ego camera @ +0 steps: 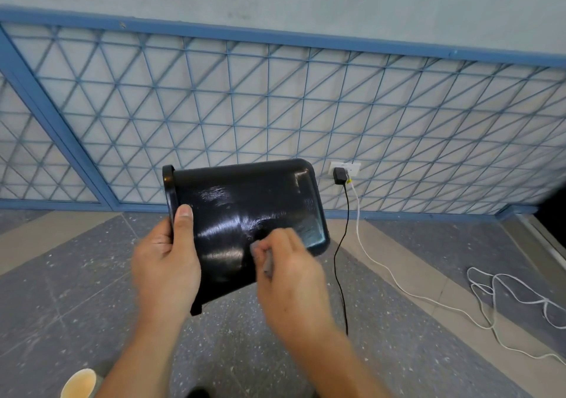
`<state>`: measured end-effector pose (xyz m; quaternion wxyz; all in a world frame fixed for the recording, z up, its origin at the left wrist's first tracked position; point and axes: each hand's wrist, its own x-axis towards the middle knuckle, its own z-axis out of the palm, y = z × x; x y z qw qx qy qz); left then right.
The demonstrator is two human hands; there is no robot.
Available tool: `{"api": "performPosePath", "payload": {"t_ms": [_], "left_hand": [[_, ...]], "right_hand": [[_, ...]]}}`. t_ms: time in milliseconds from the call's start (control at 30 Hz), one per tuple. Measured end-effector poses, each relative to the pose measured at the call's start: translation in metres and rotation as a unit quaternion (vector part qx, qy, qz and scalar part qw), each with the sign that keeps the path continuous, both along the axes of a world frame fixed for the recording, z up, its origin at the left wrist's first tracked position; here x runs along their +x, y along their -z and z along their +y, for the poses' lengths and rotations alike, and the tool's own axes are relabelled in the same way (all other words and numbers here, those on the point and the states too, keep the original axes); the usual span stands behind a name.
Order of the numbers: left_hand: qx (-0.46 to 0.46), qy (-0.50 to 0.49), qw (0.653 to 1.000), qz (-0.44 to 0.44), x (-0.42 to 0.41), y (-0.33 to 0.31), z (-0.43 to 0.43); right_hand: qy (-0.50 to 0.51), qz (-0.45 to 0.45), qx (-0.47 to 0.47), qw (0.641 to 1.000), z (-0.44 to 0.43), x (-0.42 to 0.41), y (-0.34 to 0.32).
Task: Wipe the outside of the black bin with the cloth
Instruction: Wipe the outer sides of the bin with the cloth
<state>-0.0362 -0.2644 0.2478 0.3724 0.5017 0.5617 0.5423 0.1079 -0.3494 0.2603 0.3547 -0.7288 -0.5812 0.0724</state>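
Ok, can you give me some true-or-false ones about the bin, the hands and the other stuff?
1. The left hand grips the black bin by its rim end. True.
2. The bin stands upright on the floor. False: it is held up in the air, tipped on its side.
3. The right hand holds a grey cloth against the bin's side. True.
4. Nothing is plugged into the wall socket. False: a black charger is plugged in.
5. A paper cup shows at the bottom left. True.
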Motion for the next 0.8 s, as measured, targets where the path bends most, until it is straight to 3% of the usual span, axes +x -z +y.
{"api": "performPosePath", "payload": {"t_ms": [100, 200, 300, 433, 600, 800], "left_hand": [[0.008, -0.007, 1.000, 0.010, 0.001, 0.002, 0.001], [0.012, 0.000, 1.000, 0.004, -0.002, 0.000, 0.002], [0.020, 0.039, 0.999, 0.025, -0.005, -0.004, 0.000], [0.032, 0.099, 0.993, 0.048, -0.005, -0.010, -0.004], [0.031, 0.164, 0.985, 0.034, -0.001, -0.014, -0.010], [0.049, 0.243, 0.968, 0.030, 0.000, -0.010, -0.011]], "right_hand": [[-0.080, -0.050, -0.016, 0.995, 0.001, -0.029, 0.004], [-0.056, -0.027, 0.016, 0.998, 0.003, -0.019, -0.001], [0.067, 0.093, 0.033, 0.993, 0.008, 0.020, -0.005], [0.190, 0.252, 0.056, 0.947, 0.015, 0.081, -0.001], [0.189, 0.397, 0.042, 0.897, 0.014, 0.110, 0.002], [0.194, 0.494, 0.039, 0.847, 0.014, 0.117, 0.014]]}}
